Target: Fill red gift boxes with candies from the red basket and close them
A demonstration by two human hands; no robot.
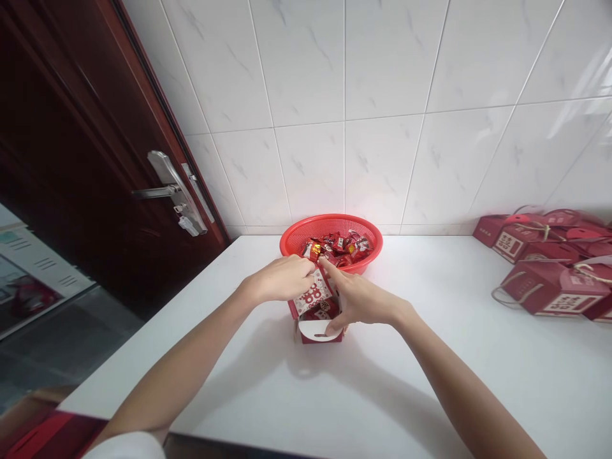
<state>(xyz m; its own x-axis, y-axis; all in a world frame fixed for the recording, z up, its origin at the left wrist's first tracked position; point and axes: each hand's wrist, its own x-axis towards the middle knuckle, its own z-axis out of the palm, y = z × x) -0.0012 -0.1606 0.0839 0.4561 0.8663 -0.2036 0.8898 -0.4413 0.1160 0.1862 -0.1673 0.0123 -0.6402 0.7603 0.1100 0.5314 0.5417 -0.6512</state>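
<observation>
On the white surface (335, 395) stands an open red box (322, 340), its white flap (310, 330) folded out in front. The right hand (361, 296) spans the box's side, fingers apart, thumb on the flap. The left hand (284, 278) has its fingers clamped on a patterned packet (312, 296) at the opening. Just beyond sits a red basket (325, 226) of wrapped sweets (341, 243), before the tiled wall (310, 166).
</observation>
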